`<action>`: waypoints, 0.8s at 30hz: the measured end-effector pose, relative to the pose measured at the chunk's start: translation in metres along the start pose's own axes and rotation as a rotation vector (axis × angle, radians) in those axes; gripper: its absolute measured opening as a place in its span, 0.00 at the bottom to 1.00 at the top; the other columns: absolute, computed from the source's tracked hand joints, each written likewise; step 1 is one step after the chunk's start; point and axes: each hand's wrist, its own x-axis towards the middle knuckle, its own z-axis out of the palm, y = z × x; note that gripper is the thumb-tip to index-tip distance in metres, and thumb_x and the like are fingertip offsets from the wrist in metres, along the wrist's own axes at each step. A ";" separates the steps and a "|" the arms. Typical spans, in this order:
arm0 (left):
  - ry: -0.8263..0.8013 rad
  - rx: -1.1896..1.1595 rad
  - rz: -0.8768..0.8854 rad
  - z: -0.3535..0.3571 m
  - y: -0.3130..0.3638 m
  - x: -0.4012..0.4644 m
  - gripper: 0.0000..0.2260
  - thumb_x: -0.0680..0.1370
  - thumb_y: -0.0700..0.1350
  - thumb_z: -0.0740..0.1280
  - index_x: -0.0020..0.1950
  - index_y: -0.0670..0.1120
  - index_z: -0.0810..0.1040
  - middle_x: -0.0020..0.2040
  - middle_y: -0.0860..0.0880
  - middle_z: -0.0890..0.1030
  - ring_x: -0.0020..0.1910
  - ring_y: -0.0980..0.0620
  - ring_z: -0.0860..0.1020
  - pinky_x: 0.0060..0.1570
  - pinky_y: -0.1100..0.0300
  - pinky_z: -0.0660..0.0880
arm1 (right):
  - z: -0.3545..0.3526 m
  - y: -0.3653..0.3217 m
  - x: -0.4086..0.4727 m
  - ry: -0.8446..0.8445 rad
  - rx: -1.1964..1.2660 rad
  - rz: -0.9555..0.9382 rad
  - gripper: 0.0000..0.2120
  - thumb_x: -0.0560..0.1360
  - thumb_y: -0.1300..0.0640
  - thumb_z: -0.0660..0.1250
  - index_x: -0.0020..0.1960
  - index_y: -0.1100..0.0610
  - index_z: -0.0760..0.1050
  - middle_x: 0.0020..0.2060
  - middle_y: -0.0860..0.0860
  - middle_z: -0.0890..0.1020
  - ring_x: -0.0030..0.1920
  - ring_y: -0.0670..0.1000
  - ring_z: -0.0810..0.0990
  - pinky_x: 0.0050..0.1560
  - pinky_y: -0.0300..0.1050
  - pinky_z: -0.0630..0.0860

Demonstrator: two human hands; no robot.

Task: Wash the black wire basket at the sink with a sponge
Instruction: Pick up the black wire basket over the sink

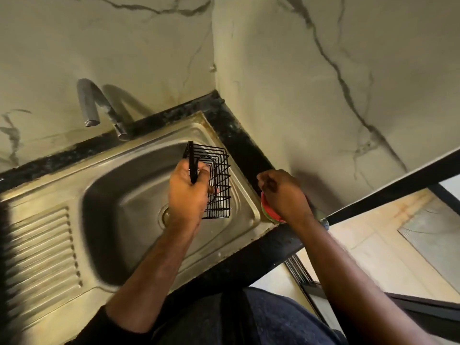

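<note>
Single head view, looking steeply down, close over sink [74,202] corner

One wire basket [216,181], one sink [139,195], one tap [92,103], one round container [270,212], two hands

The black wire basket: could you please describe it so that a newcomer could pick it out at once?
Start at the steel sink set into the dark counter in the wall corner. Over its basin, right of the tap, the left hand grips the black wire basket by its rim. It is the only open grid of thin black wires there.
</note>
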 end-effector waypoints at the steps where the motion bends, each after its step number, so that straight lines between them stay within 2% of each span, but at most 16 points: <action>1: 0.001 0.037 0.013 0.003 -0.003 0.002 0.04 0.83 0.43 0.67 0.51 0.52 0.76 0.46 0.51 0.84 0.34 0.43 0.81 0.23 0.65 0.71 | -0.004 0.004 -0.001 0.012 -0.043 0.008 0.11 0.79 0.61 0.64 0.59 0.54 0.80 0.51 0.46 0.80 0.49 0.45 0.78 0.43 0.25 0.67; 4: -0.040 0.072 0.030 0.013 -0.004 0.003 0.01 0.83 0.48 0.66 0.54 0.52 0.77 0.45 0.51 0.84 0.31 0.48 0.81 0.24 0.62 0.72 | -0.012 0.021 0.000 -0.005 -0.258 0.058 0.14 0.79 0.60 0.63 0.63 0.52 0.78 0.57 0.51 0.79 0.56 0.53 0.77 0.50 0.36 0.66; 6: -0.045 0.078 0.013 0.017 -0.005 0.004 0.01 0.84 0.48 0.65 0.54 0.53 0.76 0.46 0.50 0.84 0.31 0.48 0.82 0.23 0.62 0.71 | -0.013 0.029 0.001 -0.027 -0.345 0.084 0.15 0.78 0.58 0.65 0.64 0.50 0.77 0.59 0.52 0.78 0.59 0.55 0.76 0.51 0.39 0.67; 8: -0.032 0.068 -0.010 0.017 -0.007 0.006 0.01 0.84 0.48 0.65 0.53 0.53 0.76 0.50 0.48 0.85 0.32 0.44 0.84 0.23 0.61 0.72 | -0.012 0.030 0.003 -0.021 -0.337 0.066 0.14 0.79 0.57 0.64 0.64 0.50 0.77 0.59 0.52 0.79 0.59 0.55 0.77 0.52 0.40 0.68; 11: -0.026 0.041 -0.067 0.013 -0.006 0.008 0.02 0.84 0.49 0.64 0.54 0.53 0.76 0.52 0.45 0.86 0.34 0.39 0.85 0.29 0.51 0.79 | -0.004 0.020 0.009 -0.022 -0.251 -0.001 0.13 0.80 0.58 0.63 0.62 0.51 0.78 0.55 0.49 0.80 0.55 0.51 0.79 0.52 0.37 0.70; 13: -0.016 0.020 -0.103 0.006 -0.001 0.007 0.03 0.85 0.48 0.63 0.55 0.51 0.76 0.50 0.43 0.86 0.33 0.39 0.85 0.28 0.53 0.79 | 0.007 0.011 0.013 -0.046 -0.181 -0.016 0.12 0.80 0.58 0.63 0.61 0.50 0.79 0.54 0.47 0.79 0.52 0.48 0.80 0.53 0.41 0.75; 16: 0.007 -0.004 -0.137 -0.010 0.008 0.004 0.07 0.85 0.49 0.62 0.57 0.47 0.75 0.50 0.41 0.86 0.35 0.34 0.85 0.22 0.59 0.76 | 0.028 -0.003 0.020 -0.070 -0.193 -0.071 0.08 0.79 0.57 0.64 0.56 0.50 0.79 0.51 0.48 0.77 0.48 0.50 0.78 0.48 0.43 0.74; 18: 0.012 -0.019 -0.152 -0.028 0.012 0.002 0.06 0.85 0.50 0.62 0.58 0.49 0.75 0.49 0.43 0.87 0.35 0.36 0.85 0.21 0.59 0.75 | 0.043 -0.018 0.026 -0.092 -0.212 -0.115 0.07 0.78 0.57 0.65 0.55 0.51 0.79 0.50 0.50 0.77 0.48 0.52 0.78 0.47 0.43 0.73; 20: 0.001 -0.020 -0.177 -0.047 0.016 0.000 0.05 0.85 0.51 0.61 0.56 0.51 0.74 0.47 0.46 0.87 0.32 0.41 0.85 0.21 0.58 0.77 | 0.059 -0.037 0.032 -0.102 -0.205 -0.124 0.10 0.78 0.57 0.66 0.58 0.54 0.79 0.53 0.52 0.78 0.51 0.52 0.79 0.51 0.44 0.75; 22: 0.010 -0.039 -0.200 -0.063 0.019 0.001 0.05 0.85 0.50 0.61 0.55 0.50 0.74 0.46 0.46 0.87 0.29 0.45 0.85 0.20 0.57 0.77 | 0.073 -0.053 0.036 -0.120 -0.176 -0.128 0.11 0.78 0.56 0.66 0.59 0.54 0.79 0.54 0.52 0.79 0.52 0.54 0.80 0.53 0.47 0.78; 24: 0.032 -0.033 -0.213 -0.082 0.018 0.007 0.07 0.85 0.51 0.62 0.58 0.49 0.74 0.46 0.44 0.87 0.29 0.44 0.85 0.21 0.55 0.79 | 0.087 -0.072 0.040 -0.137 -0.181 -0.169 0.10 0.78 0.55 0.66 0.59 0.53 0.79 0.53 0.52 0.80 0.51 0.54 0.81 0.53 0.51 0.79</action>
